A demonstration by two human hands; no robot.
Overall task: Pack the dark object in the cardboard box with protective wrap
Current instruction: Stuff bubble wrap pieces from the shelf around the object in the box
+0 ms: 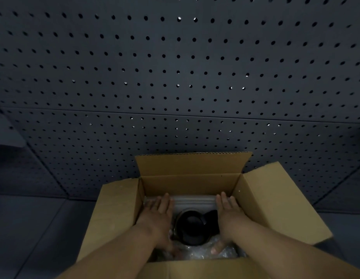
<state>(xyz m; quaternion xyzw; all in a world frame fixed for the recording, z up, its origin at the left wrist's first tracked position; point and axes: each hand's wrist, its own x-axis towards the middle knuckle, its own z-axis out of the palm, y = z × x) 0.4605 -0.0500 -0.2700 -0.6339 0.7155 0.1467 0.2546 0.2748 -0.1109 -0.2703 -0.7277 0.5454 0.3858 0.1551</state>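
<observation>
the open brown cardboard box (275, 200) stands on a dark grey perforated metal surface (175, 77). left hand (157, 216) and right hand (229, 214) lie flat with straight fingers beside the round black glossy object (192, 225) on clear bubble wrap (197, 252).

The box (275, 200) is matt brown cardboard; the wrap (197, 252) is shiny clear plastic; the dark object (192, 226) looks smooth and glossy

Both hands are down inside the cardboard box (275, 198). Left hand (159, 214) and right hand (229, 212) lie flat-fingered either side of the dark object (192, 226), bubble wrap (197, 252) beneath.

A dark perforated pegboard wall (175, 67) fills the background.
</observation>
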